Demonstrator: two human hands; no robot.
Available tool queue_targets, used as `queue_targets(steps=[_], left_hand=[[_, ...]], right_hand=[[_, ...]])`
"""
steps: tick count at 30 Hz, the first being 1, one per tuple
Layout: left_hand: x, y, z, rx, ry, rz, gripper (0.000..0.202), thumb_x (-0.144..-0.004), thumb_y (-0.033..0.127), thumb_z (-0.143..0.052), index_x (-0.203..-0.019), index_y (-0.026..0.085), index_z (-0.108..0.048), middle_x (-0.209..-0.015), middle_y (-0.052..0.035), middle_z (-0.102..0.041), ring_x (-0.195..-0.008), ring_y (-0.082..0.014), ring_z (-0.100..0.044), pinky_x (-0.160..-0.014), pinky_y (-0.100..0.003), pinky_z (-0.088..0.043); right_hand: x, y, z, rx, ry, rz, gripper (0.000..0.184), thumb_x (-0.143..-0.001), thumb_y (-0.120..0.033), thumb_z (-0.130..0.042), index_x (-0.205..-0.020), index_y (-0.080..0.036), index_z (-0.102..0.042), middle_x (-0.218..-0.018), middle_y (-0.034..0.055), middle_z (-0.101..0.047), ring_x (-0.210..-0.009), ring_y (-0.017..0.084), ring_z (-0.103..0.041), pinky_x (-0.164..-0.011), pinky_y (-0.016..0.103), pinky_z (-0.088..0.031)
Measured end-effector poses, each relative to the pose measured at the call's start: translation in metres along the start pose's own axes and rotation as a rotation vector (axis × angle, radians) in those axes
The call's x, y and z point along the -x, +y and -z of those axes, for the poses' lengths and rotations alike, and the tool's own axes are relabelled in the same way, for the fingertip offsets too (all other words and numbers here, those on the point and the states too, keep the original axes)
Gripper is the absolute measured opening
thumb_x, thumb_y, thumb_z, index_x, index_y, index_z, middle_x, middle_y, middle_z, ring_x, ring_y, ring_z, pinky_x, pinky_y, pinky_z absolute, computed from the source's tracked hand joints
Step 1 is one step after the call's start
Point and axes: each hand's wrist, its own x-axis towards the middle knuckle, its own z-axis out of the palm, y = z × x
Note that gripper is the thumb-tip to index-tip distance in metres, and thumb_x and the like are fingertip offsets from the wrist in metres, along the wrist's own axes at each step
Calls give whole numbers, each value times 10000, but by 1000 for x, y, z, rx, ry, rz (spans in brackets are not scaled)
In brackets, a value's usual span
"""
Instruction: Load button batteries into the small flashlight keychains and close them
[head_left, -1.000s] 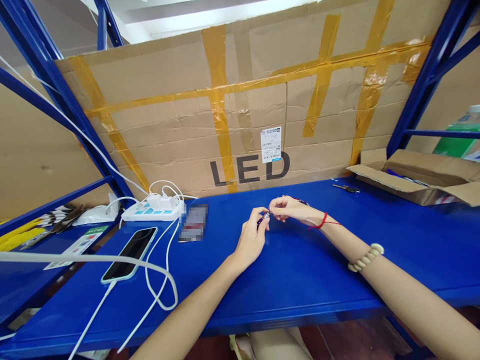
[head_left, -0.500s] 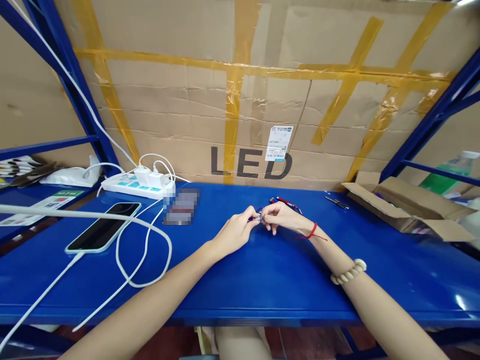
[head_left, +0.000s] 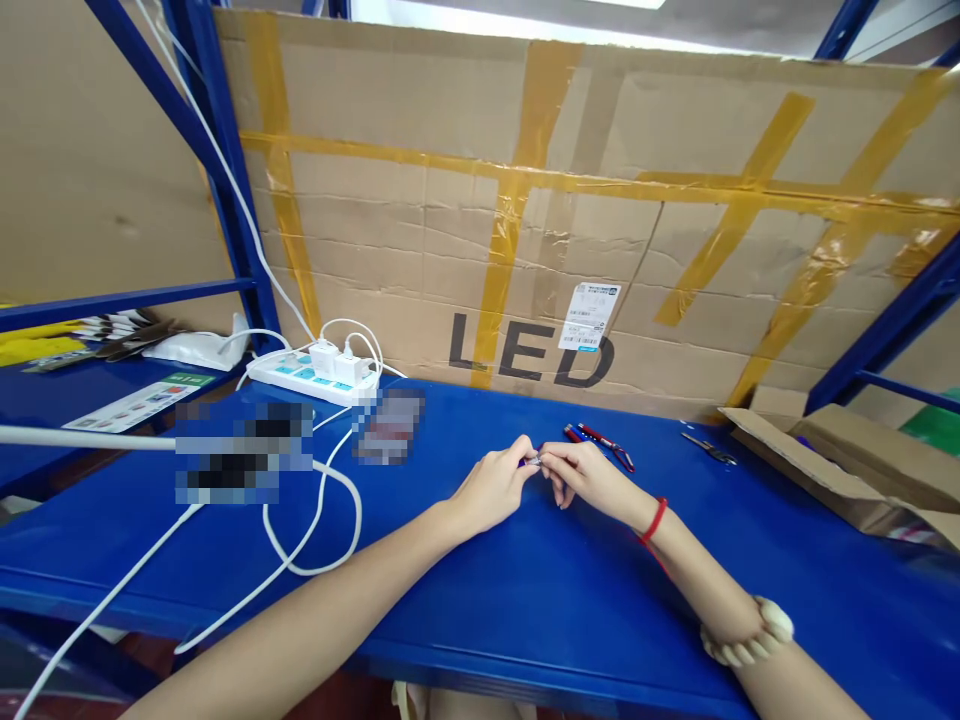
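My left hand point(head_left: 491, 487) and my right hand point(head_left: 589, 475) meet over the middle of the blue table point(head_left: 480, 600). Both are closed, their fingertips pinching a small shiny silver piece point(head_left: 533, 461) with a hint of purple beside it. Fingers cover most of that piece, so its exact kind does not show. Just beyond my right hand lie several thin red and blue strap-like items point(head_left: 609, 446). A red cord and a beaded bracelet circle my right wrist and forearm.
A white power strip point(head_left: 300, 378) with chargers stands back left, its white cables point(head_left: 356, 520) looping across the table. Two blurred phone-like things lie nearby. Keys point(head_left: 709, 447) and an open cardboard box point(head_left: 806, 470) are at right. A tall cardboard panel point(head_left: 420, 250) closes the back.
The view has tilted up and turned left, so everything sits lower and further right. Both hands stay together on the small piece, my right fingers slightly shifted.
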Motion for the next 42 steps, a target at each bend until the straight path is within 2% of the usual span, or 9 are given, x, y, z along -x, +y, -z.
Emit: queue_targets(steps=[5,11,16,20,22,26,33,38,42], left_hand=[[2,1,2,-77,-3,-27,112,-874,239,-371,-912,238,-477,-928,-20,-645,-829,-178,-623,-696,-245,-446],[1,1,7,-201,-21,-42,215,-883,239,-352,-1073,245,-451,-982,-41,-643,-889,-195,-616,-712,-261,-454],[-2,4,9,-261,-60,-67,243,-898,232,-304,-985,230,-531,-1002,-34,-631,-913,-172,-598,-788,-266,-445],[-5,5,7,-267,-69,-10,268,-901,255,-298,-983,238,-553,-989,-22,-631,-895,-154,-594,-794,-258,-446],[-8,3,6,-252,-35,31,278,-901,267,-296,-1006,254,-553,-1004,-14,-631,-902,-154,-591,-790,-261,-448],[-15,-4,7,-193,87,120,289,-899,294,-292,-1017,269,-555,-1012,-11,-640,-908,-171,-592,-769,-272,-444],[-17,-10,13,-84,148,182,264,-879,318,-324,-952,260,-571,-925,8,-655,-859,-167,-592,-766,-271,-428],[-15,-5,11,-37,116,128,271,-870,333,-329,-930,242,-577,-875,12,-645,-796,-151,-577,-756,-261,-423],[-14,-2,11,-35,92,115,275,-870,325,-319,-889,235,-578,-844,20,-640,-765,-141,-568,-743,-251,-417]], right_hand=[[-1,-3,-6,127,71,49,419,-824,-549,-378,-574,-214,-407,-385,-17,-506,-369,125,-515,-466,247,-441],[-3,1,-13,-8,103,-40,444,-777,-612,-391,-582,-213,-404,-392,-36,-450,-321,117,-462,-338,223,-367],[-7,9,-13,56,129,0,428,-807,-568,-387,-587,-203,-428,-400,-34,-452,-340,117,-476,-372,221,-384],[-7,8,-9,155,139,-2,425,-856,-513,-337,-613,-193,-476,-392,-36,-461,-351,118,-484,-414,220,-387],[-5,4,-6,295,178,35,428,-874,-480,-330,-639,-188,-537,-434,-20,-517,-409,126,-521,-463,224,-391],[1,-7,0,540,320,184,391,-886,-430,-361,-697,-210,-623,-695,18,-651,-622,145,-586,-569,236,-404],[0,-8,-2,499,409,318,255,-867,-372,-459,-1012,-251,-631,-890,23,-617,-610,96,-576,-588,212,-450],[-2,-2,2,516,453,387,271,-881,-360,-436,-906,-255,-685,-889,24,-601,-517,62,-533,-530,199,-433],[-2,2,7,596,513,439,259,-869,-375,-456,-928,-281,-690,-877,21,-608,-508,59,-516,-502,190,-412]])
